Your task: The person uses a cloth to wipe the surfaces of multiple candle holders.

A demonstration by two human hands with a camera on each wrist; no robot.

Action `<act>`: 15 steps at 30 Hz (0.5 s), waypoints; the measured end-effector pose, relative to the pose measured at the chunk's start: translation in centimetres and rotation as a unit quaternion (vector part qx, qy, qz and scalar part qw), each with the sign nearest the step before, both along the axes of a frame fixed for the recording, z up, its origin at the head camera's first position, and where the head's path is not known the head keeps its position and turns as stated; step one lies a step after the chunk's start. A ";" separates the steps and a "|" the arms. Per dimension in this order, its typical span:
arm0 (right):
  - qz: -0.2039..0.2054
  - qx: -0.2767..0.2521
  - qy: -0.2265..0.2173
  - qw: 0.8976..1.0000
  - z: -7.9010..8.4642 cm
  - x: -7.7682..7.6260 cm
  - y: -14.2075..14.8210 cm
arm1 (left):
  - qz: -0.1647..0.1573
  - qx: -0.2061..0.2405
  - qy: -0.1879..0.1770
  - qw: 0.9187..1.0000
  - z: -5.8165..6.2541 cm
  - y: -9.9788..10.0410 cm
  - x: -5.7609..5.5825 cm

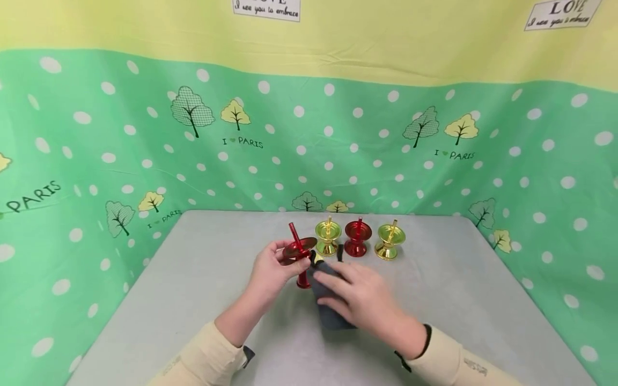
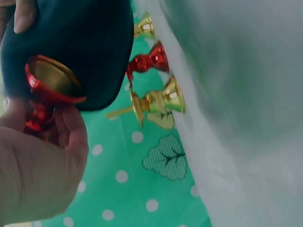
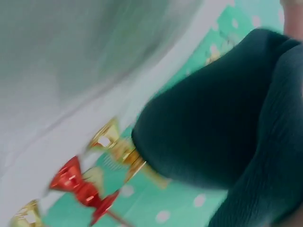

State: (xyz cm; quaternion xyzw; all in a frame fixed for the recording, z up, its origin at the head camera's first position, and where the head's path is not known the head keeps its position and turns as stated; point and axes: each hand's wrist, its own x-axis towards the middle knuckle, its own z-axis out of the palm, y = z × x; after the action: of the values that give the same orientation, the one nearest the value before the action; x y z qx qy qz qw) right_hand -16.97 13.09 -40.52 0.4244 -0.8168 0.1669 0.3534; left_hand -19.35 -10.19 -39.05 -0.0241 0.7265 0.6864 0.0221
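My left hand (image 1: 276,268) grips a shiny red candle holder (image 1: 299,247) around its stem, just below the dish. The holder leans slightly, with its thin spike pointing up; its hollow, gold-lined foot (image 2: 56,78) shows in the left wrist view. Beside it, my right hand (image 1: 359,292) holds a dark blue-grey cloth pouch (image 1: 333,316) with black cords near its top. The pouch's upper edge meets the left fingertips and overlaps the red holder's side. In the right wrist view the pouch (image 3: 203,118) hangs large and hides most of the right hand.
Behind the hands stand a gold candle holder (image 1: 328,236), a red candle holder (image 1: 358,237) and another gold candle holder (image 1: 390,239) in a row. They are upright on the grey tabletop (image 1: 193,300). A green and yellow printed curtain (image 1: 328,145) encloses the table's back and sides.
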 end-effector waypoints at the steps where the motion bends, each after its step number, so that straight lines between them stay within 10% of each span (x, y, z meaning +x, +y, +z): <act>1: -0.006 0.012 0.018 1.000 -0.1 0.3 -0.6 | 0.003 0.003 -0.001 1.000 0.0 0.1 0.1; 9: -0.043 0.028 0.088 0.995 -0.7 -0.5 -1.2 | -0.010 -0.009 0.007 1.000 0.5 -0.3 0.7; 15: -0.118 0.031 -0.050 0.991 -1.1 -2.1 1.4 | -0.061 0.005 0.004 0.998 -0.1 -1.5 0.4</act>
State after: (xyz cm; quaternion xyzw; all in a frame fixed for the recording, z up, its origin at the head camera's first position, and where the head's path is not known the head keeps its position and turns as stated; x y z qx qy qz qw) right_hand -19.09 14.54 -41.59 0.3267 -0.8827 0.1194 0.3161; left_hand -18.98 -11.71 -39.14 0.0227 0.7231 0.6877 0.0610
